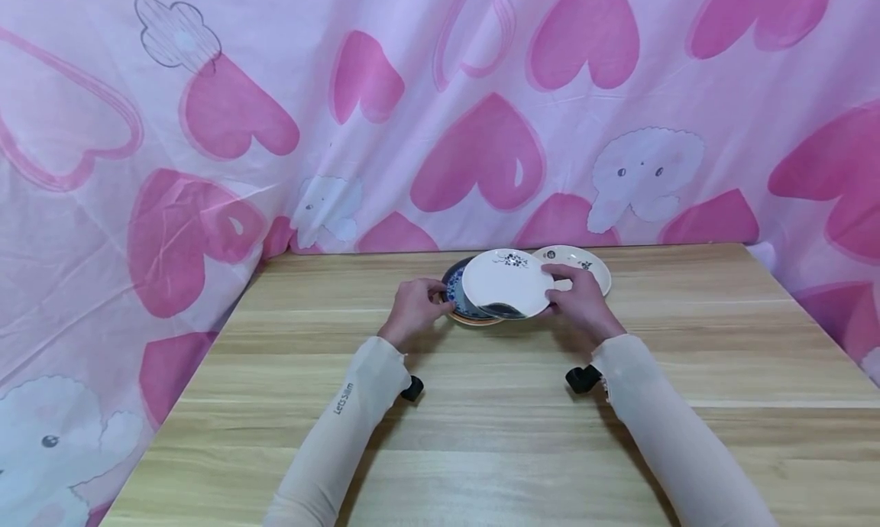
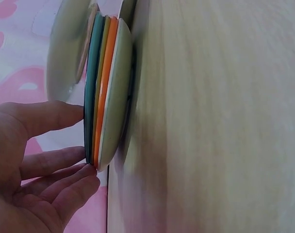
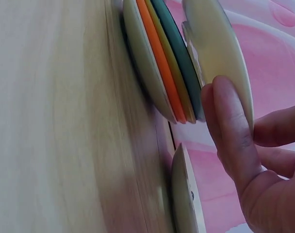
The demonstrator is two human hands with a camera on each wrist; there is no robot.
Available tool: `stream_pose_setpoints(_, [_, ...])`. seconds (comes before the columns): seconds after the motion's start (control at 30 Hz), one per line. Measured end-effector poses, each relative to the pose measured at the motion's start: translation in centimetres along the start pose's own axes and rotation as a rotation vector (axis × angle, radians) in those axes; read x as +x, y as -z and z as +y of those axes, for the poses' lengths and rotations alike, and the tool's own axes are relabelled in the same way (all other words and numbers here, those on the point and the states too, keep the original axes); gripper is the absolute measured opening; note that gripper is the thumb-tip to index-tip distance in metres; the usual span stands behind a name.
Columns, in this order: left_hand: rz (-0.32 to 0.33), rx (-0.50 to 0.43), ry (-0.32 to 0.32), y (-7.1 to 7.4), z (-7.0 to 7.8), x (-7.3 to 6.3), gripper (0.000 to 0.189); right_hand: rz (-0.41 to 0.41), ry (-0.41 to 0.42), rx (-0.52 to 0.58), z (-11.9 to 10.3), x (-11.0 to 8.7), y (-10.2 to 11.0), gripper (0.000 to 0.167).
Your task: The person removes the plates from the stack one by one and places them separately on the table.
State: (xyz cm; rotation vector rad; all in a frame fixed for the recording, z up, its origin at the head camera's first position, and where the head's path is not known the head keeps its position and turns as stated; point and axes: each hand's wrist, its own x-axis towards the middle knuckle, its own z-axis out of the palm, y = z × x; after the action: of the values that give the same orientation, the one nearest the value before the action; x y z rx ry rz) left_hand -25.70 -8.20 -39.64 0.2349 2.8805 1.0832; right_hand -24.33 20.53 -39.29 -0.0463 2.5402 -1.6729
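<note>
White plate point(image 1: 507, 284), rim pinched btwn R fingers point(image 3: 232, 116), L fingers point(image 2: 55, 116) loose, touching plate stack point(image 2: 106, 92)

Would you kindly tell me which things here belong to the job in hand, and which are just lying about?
Belong to the job:
white plate, in the right hand
plate stack, touched by the left hand
patterned plate on the right, probably

Just around it:
heart-print curtain
wooden table, only the work surface
</note>
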Motion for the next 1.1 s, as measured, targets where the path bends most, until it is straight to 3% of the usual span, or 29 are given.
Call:
stream_pose_setpoints(0.33, [-0.005,-0.015,-0.008,0.0,-0.1,0.2,0.041,-0.011,0.0,-0.015,-0.1,-0.8,1.1,0.056])
stream_pose_setpoints(0.8, [-0.038,-0.068,0.039,-0.3,0.1,0.0,0.045,-0.034,0.024,0.002,0.5,-1.7,2.4,0.055])
stream_pose_setpoints(1.1, [-0.018,-0.066,0.026,-0.2,-0.3,0.0,0.044,-0.071,0.007,-0.018,1.0,-2.3,3.2,0.054])
